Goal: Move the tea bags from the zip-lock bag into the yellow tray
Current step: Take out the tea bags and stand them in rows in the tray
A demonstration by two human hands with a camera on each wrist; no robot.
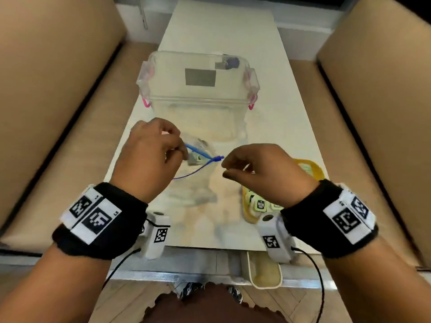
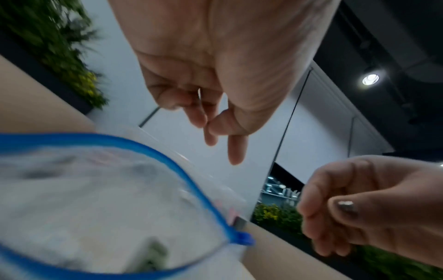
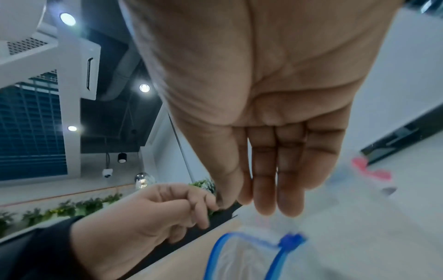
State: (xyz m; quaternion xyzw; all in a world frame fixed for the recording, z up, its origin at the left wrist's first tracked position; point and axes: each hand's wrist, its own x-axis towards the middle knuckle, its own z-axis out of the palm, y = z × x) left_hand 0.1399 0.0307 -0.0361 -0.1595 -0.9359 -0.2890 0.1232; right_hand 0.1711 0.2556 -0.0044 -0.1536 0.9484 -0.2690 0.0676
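Note:
A clear zip-lock bag (image 1: 200,145) with a blue rim hangs open-mouthed over the table's middle; it is also in the left wrist view (image 2: 95,199) and the right wrist view (image 3: 246,255). My left hand (image 1: 179,150) pinches the bag's far rim. At least one tea bag (image 1: 194,159) shows inside. My right hand (image 1: 227,164) hovers beside the blue slider (image 1: 219,157), fingers relaxed and holding nothing; it points down over the bag's mouth (image 3: 263,204). The yellow tray (image 1: 312,169) lies under my right wrist with several tea bags (image 1: 261,203) in it.
A clear plastic box (image 1: 198,89) with pink latches stands behind the bag. Tall cardboard walls (image 1: 58,89) line both sides of the narrow white table (image 1: 291,113). A white tray (image 1: 263,273) sits at the front edge below the table.

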